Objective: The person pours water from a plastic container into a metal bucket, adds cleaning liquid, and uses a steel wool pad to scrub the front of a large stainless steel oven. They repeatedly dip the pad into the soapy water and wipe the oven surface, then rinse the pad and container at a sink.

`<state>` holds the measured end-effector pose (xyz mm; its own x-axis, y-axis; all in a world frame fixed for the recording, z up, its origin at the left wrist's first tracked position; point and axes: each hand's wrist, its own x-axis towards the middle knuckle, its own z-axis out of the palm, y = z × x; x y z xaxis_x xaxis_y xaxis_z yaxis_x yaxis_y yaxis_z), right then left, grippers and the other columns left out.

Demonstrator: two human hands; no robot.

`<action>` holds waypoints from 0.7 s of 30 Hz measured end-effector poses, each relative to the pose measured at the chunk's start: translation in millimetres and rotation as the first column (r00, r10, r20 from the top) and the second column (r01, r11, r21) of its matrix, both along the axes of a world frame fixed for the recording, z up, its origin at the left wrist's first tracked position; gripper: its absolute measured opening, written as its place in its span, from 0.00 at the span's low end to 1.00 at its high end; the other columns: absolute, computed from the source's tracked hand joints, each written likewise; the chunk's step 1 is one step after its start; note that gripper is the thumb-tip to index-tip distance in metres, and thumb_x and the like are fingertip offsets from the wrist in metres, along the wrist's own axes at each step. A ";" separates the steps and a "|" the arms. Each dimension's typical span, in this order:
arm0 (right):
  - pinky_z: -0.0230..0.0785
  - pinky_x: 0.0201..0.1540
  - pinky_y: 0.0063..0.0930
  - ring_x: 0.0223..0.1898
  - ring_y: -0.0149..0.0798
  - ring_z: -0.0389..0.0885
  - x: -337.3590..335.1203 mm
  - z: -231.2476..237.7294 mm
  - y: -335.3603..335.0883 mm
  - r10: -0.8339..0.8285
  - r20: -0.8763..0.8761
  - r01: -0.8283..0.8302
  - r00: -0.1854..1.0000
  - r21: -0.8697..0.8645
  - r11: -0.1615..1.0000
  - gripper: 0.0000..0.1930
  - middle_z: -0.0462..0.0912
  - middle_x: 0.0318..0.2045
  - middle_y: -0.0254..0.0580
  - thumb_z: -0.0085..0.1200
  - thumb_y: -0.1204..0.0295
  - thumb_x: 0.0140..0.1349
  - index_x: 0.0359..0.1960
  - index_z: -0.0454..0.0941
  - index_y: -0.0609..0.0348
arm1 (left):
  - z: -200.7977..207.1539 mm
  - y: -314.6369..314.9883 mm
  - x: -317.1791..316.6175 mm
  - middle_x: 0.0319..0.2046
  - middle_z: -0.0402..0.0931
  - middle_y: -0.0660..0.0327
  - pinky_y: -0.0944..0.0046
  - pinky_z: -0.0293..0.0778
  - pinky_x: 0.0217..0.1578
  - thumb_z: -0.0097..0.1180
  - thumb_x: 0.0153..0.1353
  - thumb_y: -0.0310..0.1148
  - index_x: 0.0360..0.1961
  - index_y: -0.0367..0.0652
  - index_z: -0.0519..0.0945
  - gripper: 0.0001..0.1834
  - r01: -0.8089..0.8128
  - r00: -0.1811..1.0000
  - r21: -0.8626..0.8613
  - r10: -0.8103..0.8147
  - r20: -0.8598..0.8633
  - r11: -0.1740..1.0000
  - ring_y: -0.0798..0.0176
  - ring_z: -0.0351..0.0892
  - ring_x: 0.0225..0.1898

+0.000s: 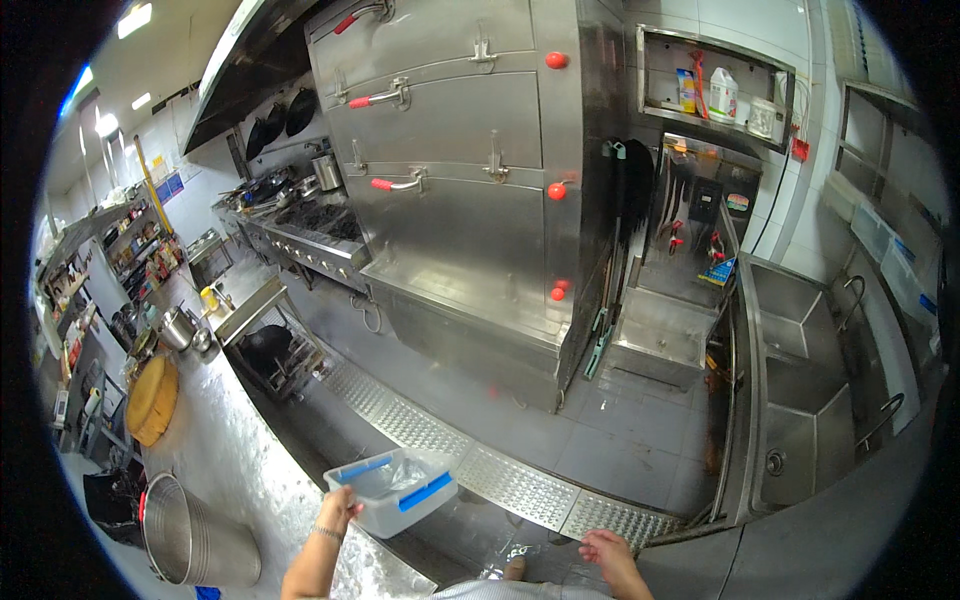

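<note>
My left hand grips the left end of a translucent plastic tub with blue side clips. The tub hangs just past the edge of the steel worktop, tilted a little, above the floor. Something clear, like a plastic bag or film, lies inside it; I cannot make out anything more in there. Apart from the tub, my right hand is held out low on the right, over the metal floor grating. Its fingers are loosely bent and apart, with nothing in them.
A tall steel pot and a round wooden chopping block stand on the worktop. Ahead rises a large steel steam cabinet with red handles. Double sinks line the right. A raised-pattern grating crosses the floor.
</note>
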<state>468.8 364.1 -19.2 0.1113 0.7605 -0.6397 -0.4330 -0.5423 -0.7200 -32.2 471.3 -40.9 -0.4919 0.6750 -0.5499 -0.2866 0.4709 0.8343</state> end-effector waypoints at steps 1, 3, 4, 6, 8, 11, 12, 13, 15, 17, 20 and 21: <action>0.68 0.27 0.23 0.27 0.34 0.76 3.8 -0.2 2.2 -0.016 -0.007 0.016 1.000 0.014 1.000 0.10 0.76 0.29 0.41 0.49 0.72 0.55 0.37 0.71 0.64 | 9.7 18.1 13.0 0.24 0.69 0.60 0.67 0.71 0.17 0.48 0.52 0.30 0.31 0.37 0.73 0.08 0.073 0.997 0.080 -0.072 -0.021 0.994 0.63 0.68 0.21; 0.68 0.27 0.23 0.27 0.34 0.76 9.3 1.9 7.8 -0.033 -0.018 0.033 0.999 0.021 0.999 0.10 0.76 0.29 0.40 0.49 0.72 0.55 0.37 0.71 0.63 | 50.6 67.3 23.6 0.23 0.67 0.63 0.67 0.69 0.18 0.48 0.53 0.33 0.29 0.40 0.73 0.07 0.243 0.970 0.196 -0.233 -0.075 0.950 0.66 0.67 0.22; 0.68 0.27 0.23 0.27 0.33 0.76 13.3 2.4 8.0 -0.041 -0.020 0.041 0.999 0.021 0.999 0.10 0.76 0.29 0.40 0.49 0.72 0.55 0.37 0.71 0.63 | 72.2 94.6 24.1 0.22 0.67 0.64 0.67 0.69 0.18 0.49 0.54 0.34 0.29 0.41 0.72 0.07 0.342 0.939 0.227 -0.329 -0.096 0.912 0.67 0.67 0.23; 0.68 0.27 0.23 0.27 0.33 0.76 25.9 -1.8 6.6 -0.082 0.007 0.081 0.997 0.043 0.996 0.10 0.76 0.29 0.39 0.49 0.71 0.55 0.37 0.71 0.62 | 150.6 153.7 63.0 0.21 0.66 0.65 0.68 0.69 0.19 0.50 0.54 0.37 0.30 0.41 0.73 0.10 0.334 0.940 0.319 -0.290 -0.180 0.887 0.68 0.66 0.21; 0.68 0.27 0.23 0.27 0.33 0.76 27.2 5.0 2.8 -0.079 -0.008 0.080 0.997 0.075 0.994 0.10 0.76 0.29 0.39 0.49 0.71 0.55 0.37 0.71 0.62 | 225.7 212.0 59.1 0.20 0.66 0.66 0.67 0.71 0.20 0.52 0.52 0.36 0.31 0.40 0.72 0.11 0.297 0.952 0.405 -0.239 -0.190 0.865 0.68 0.65 0.19; 0.69 0.27 0.24 0.26 0.33 0.76 33.8 13.7 -8.2 -0.102 -0.001 0.102 0.995 0.105 0.989 0.10 0.76 0.28 0.38 0.48 0.71 0.55 0.38 0.71 0.61 | 351.2 264.8 117.0 0.23 0.66 0.62 0.64 0.74 0.21 0.54 0.50 0.34 0.31 0.38 0.69 0.12 0.203 0.978 0.620 -0.193 -0.084 0.758 0.63 0.67 0.20; 0.69 0.27 0.24 0.26 0.33 0.76 36.9 10.4 -12.1 -0.111 0.021 0.108 0.994 0.111 0.988 0.10 0.76 0.28 0.38 0.48 0.71 0.55 0.38 0.71 0.61 | 384.5 270.0 138.2 0.26 0.66 0.60 0.65 0.75 0.20 0.53 0.51 0.33 0.34 0.38 0.69 0.12 0.202 0.978 0.662 -0.187 -0.094 0.722 0.62 0.69 0.24; 0.69 0.27 0.24 0.26 0.33 0.76 36.0 9.6 -14.9 -0.102 0.030 0.098 0.994 0.118 0.988 0.10 0.76 0.28 0.38 0.48 0.71 0.56 0.38 0.71 0.61 | 411.0 282.1 139.8 0.28 0.66 0.59 0.66 0.75 0.20 0.52 0.52 0.33 0.36 0.36 0.68 0.14 0.192 0.981 0.718 -0.155 -0.118 0.669 0.61 0.70 0.27; 0.69 0.27 0.24 0.26 0.33 0.76 32.8 17.3 -25.9 -0.135 0.008 0.133 0.991 0.113 0.985 0.10 0.76 0.28 0.38 0.48 0.71 0.55 0.37 0.71 0.62 | 451.0 292.3 162.8 0.31 0.66 0.54 0.67 0.76 0.19 0.51 0.54 0.33 0.39 0.33 0.66 0.16 0.171 0.985 0.750 -0.101 -0.139 0.639 0.59 0.71 0.28; 0.69 0.26 0.24 0.25 0.33 0.76 38.0 26.8 -39.4 -0.178 0.027 0.173 0.984 0.145 0.974 0.09 0.76 0.28 0.39 0.48 0.72 0.55 0.37 0.71 0.62 | 485.7 272.8 186.8 0.34 0.66 0.50 0.68 0.76 0.18 0.51 0.55 0.33 0.40 0.30 0.65 0.18 0.153 0.988 0.759 -0.090 -0.124 0.633 0.57 0.73 0.26; 0.69 0.25 0.24 0.24 0.33 0.76 38.2 17.4 -69.0 -0.204 0.018 0.199 0.979 0.149 0.969 0.09 0.76 0.27 0.39 0.48 0.72 0.55 0.36 0.71 0.61 | 486.8 264.7 205.2 0.36 0.66 0.46 0.67 0.76 0.17 0.51 0.55 0.33 0.41 0.28 0.64 0.19 0.220 0.975 0.739 -0.131 -0.178 0.637 0.55 0.74 0.24; 0.69 0.25 0.23 0.24 0.33 0.76 40.2 16.2 -78.6 -0.217 0.027 0.209 0.976 0.163 0.964 0.08 0.76 0.27 0.39 0.48 0.72 0.55 0.36 0.72 0.61 | 478.4 261.9 210.3 0.37 0.66 0.45 0.67 0.76 0.17 0.51 0.55 0.33 0.41 0.28 0.64 0.19 0.246 0.969 0.724 -0.156 -0.190 0.644 0.54 0.74 0.23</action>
<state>509.0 285.5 -3.0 0.3072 0.8074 -0.5036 -0.4919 -0.3183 -0.8104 178.1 733.2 437.5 -0.3160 0.9234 0.2177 -0.1546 -0.2765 0.9485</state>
